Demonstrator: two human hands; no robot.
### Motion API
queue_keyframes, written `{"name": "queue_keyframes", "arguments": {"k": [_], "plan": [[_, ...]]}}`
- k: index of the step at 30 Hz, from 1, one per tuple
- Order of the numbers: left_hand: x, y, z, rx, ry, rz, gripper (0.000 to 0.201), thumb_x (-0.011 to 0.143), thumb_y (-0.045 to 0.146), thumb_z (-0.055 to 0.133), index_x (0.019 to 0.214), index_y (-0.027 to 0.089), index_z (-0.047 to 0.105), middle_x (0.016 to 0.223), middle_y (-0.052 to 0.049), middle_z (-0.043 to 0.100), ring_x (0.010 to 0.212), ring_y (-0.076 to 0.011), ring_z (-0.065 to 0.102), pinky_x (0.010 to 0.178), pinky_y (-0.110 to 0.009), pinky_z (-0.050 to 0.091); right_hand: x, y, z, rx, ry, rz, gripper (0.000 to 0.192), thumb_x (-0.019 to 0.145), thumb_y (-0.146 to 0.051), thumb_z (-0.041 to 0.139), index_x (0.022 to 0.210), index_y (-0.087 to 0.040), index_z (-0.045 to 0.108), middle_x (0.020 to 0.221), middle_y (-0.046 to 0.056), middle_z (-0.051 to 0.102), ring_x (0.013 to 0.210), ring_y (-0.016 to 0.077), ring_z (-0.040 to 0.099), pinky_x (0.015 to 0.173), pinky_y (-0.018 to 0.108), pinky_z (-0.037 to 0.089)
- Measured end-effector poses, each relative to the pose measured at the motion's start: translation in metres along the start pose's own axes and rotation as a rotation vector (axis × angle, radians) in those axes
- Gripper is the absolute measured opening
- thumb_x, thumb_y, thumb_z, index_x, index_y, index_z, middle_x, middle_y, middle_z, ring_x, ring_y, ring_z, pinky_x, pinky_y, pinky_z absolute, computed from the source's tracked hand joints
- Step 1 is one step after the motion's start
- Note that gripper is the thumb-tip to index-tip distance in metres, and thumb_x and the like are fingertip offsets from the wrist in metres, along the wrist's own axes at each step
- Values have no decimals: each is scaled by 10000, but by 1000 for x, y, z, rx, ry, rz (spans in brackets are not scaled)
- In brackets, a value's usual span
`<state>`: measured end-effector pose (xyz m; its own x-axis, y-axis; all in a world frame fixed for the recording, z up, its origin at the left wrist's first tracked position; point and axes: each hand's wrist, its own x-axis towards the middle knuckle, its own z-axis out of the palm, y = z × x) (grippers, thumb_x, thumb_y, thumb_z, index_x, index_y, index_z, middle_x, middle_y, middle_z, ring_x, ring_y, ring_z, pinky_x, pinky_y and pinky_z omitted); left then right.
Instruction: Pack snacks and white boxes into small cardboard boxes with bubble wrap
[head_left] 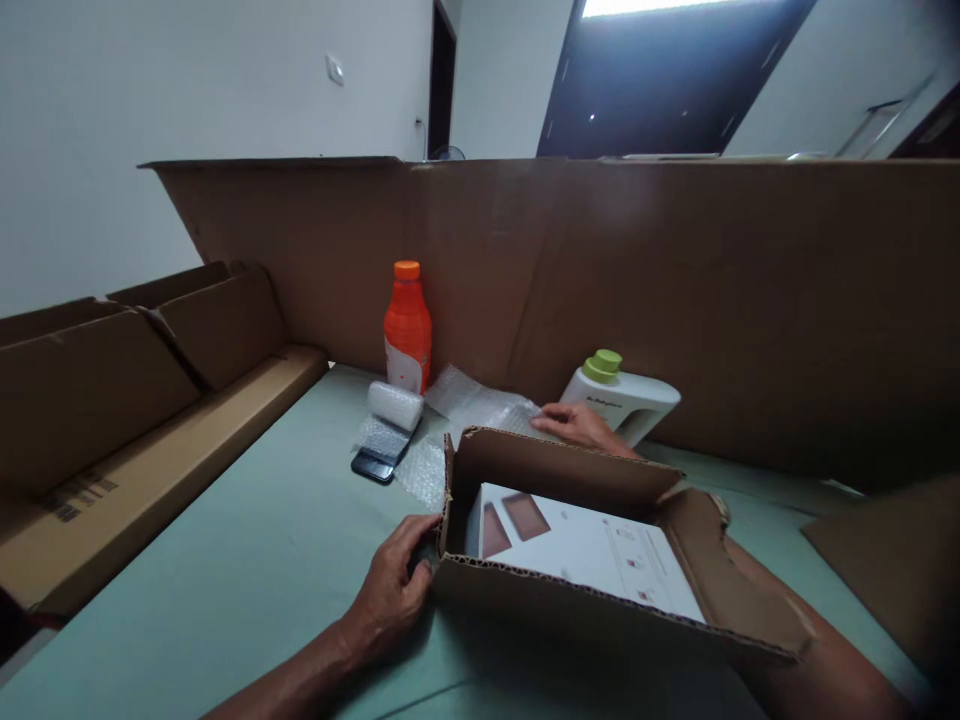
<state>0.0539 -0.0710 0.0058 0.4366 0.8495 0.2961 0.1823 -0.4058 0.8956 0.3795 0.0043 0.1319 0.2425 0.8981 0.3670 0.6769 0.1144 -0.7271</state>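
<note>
L hand (394,590) curled, gripping the near-left corner of the open cardboard box (600,600) on the green table (247,560). R hand (577,425) reaches past the box's far wall, fingers loosely spread, resting flat on bubble wrap sheet (480,405). White printed carton (592,550) lies inside box. Behind: orange bottle (408,325), bubble wrap roll (394,405), phone (373,466), white jug w/ green cap (622,400), tall cardboard wall (675,290).
</note>
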Motion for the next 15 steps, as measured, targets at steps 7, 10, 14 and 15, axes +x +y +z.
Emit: {"name": "queue_keyframes", "arguments": {"k": [7,10,14,15], "plan": [[0,-2,0,-19,40,28,475,791,113,509,1243,172,641,1183,-113,689,1082,-244,642,992,-415,506,-72,-24,-104,38,148,174,416,691,-572,734,868,-197,698,821,21,687,730,169,591,684,287,487],[0,0,-2,-44,30,12,449,785,124,506,1208,167,650,1163,-112,693,1055,-240,644,977,-413,508,-157,-14,-136,68,238,424,482,603,-579,787,895,-208,692,811,35,692,719,196,603,645,294,494],[2,3,-4,-67,8,-9,414,768,162,515,1157,158,657,1135,-106,695,1033,-238,647,961,-402,510,-269,13,-150,119,58,724,496,600,-636,757,869,-224,692,768,49,706,692,246,640,605,328,507],[3,4,-5,-69,3,-16,406,763,178,515,1143,154,659,1127,-107,695,1028,-239,648,956,-400,512,-290,19,-152,89,-53,739,479,631,-651,724,838,-220,689,766,53,712,704,260,655,614,340,516]]}}
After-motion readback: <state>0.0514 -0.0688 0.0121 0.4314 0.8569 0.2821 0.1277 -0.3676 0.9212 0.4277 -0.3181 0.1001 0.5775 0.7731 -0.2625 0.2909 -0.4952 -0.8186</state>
